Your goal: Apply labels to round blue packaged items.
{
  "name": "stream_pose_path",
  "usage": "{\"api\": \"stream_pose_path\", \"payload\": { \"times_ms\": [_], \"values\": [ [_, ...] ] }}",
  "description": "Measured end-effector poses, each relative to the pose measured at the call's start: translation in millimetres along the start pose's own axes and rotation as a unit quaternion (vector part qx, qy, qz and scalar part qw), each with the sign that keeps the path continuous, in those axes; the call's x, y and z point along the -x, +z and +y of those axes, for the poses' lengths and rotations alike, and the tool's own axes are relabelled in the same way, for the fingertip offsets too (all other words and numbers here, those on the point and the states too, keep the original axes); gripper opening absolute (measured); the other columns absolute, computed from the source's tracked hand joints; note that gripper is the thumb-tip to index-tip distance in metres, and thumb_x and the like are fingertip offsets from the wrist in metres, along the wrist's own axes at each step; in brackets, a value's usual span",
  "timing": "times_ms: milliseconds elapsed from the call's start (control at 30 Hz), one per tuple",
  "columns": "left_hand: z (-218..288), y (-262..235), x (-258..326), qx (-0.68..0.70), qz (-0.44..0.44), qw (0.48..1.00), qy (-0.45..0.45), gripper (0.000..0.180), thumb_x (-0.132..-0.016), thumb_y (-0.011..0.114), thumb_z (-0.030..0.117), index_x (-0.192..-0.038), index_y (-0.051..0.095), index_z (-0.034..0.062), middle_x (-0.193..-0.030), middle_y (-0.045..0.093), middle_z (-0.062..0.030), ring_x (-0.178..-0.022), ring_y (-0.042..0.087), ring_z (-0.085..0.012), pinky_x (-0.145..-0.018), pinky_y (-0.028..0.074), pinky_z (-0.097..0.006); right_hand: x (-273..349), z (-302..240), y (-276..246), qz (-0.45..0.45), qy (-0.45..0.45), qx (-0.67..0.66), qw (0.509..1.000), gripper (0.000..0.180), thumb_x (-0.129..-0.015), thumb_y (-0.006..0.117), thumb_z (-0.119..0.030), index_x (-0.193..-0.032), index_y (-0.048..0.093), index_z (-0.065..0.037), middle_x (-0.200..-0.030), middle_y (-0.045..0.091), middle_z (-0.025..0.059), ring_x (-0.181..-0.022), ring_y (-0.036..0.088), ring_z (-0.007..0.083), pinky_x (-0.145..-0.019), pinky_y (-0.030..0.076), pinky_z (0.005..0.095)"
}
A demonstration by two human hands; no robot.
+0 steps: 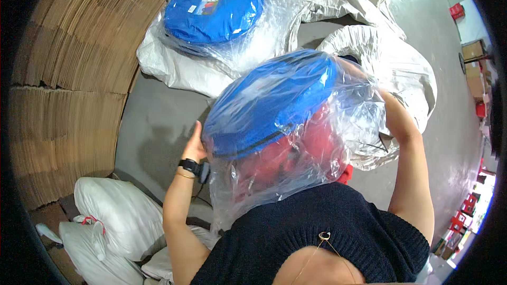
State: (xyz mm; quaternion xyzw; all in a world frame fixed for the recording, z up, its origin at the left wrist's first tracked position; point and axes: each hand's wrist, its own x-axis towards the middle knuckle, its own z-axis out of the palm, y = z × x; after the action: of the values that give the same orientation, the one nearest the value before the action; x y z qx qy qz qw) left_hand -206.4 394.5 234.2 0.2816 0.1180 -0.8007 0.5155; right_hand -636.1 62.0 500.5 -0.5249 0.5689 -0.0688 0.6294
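In front of my chest I hold a flat round blue fabric bag [274, 100] inside a loose clear plastic bag [269, 182], tilted with its far right side raised. My left hand [196, 145] grips its left edge, thumb up and fingers mostly hidden behind it. At the upper right, my right hand [355, 68] holds the far edge of the package, partly covered by the plastic and blurred. Something red [317, 140] shows through the plastic below the blue bag; what it is I cannot tell.
Another round blue bag [214, 8] with a label lies on clear plastic and white woven sacking [185, 76]. More crumpled white sacking [401, 58] lies at the right. Tall stacks of flat cardboard [68, 137] line the left. Stuffed white sacks [119, 219] sit at the lower left on the grey floor [153, 121].
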Motion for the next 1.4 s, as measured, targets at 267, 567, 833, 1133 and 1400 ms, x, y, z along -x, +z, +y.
{"api": "stream_pose_path", "payload": {
  "times_ms": [267,567,833,1133,1400],
  "values": [
    [-16,58,-33,-0.058,0.272,0.936,0.217,0.029,-0.084,0.054,0.03,-0.101,0.057,0.0072,-0.094,0.06,-0.0063,-0.082,0.058,-0.0186,-0.071,0.05,-0.032,38,-17,19,0.02,-0.085,-0.124,0.988,0.049,-0.09,0.043,-0.032,-0.123,0.045,0.004,-0.116,0.052,0.0093,-0.1,0.05,0.0156,-0.087,0.038,0.0263],
    [8,194,16,-0.176,0.246,0.86,0.412,0.04,-0.078,0.057,0.03,-0.104,0.054,-0.0006,-0.095,0.058,-0.0104,-0.082,0.058,-0.0203,-0.071,0.048,-0.031,-60,-43,-14,0.058,-0.287,-0.142,0.946,0.029,-0.084,0.055,-0.027,-0.101,0.053,-0.004,-0.089,0.055,0.0021,-0.075,0.05,0.008,-0.065,0.041,0.0221],
    [13,244,25,-0.168,0.188,0.715,0.652,0.056,-0.079,0.059,0.032,-0.122,0.038,0.0024,-0.117,0.045,-0.0124,-0.103,0.047,-0.0234,-0.085,0.041,-0.037,-1,-14,-36,0.024,-0.425,-0.296,0.855,0.044,-0.092,0.044,-0.034,-0.122,0.044,-0.001,-0.11,0.055,0.0042,-0.095,0.053,0.0112,-0.083,0.043,0.0243],
    [-6,261,50,-0.173,0.177,0.671,0.699,0.053,-0.081,0.058,0.022,-0.124,0.036,0.0013,-0.12,0.044,-0.0117,-0.105,0.045,-0.023,-0.09,0.037,-0.036,-9,16,-32,0.126,-0.46,-0.3,0.826,0.041,-0.088,0.052,-0.033,-0.113,0.052,0.0,-0.102,0.056,0.0015,-0.088,0.05,0.0091,-0.08,0.04,0.0239],
    [-58,242,23,-0.297,0.259,0.676,0.623,0.051,-0.081,0.059,0.02,-0.122,0.04,-0.002,-0.115,0.05,-0.0132,-0.098,0.051,-0.0232,-0.087,0.04,-0.036,-7,80,-43,0.169,-0.385,-0.245,0.873,0.036,-0.08,0.064,-0.022,-0.108,0.056,-0.001,-0.096,0.061,0.0037,-0.082,0.055,0.0103,-0.074,0.045,0.0249]
  ]
}}
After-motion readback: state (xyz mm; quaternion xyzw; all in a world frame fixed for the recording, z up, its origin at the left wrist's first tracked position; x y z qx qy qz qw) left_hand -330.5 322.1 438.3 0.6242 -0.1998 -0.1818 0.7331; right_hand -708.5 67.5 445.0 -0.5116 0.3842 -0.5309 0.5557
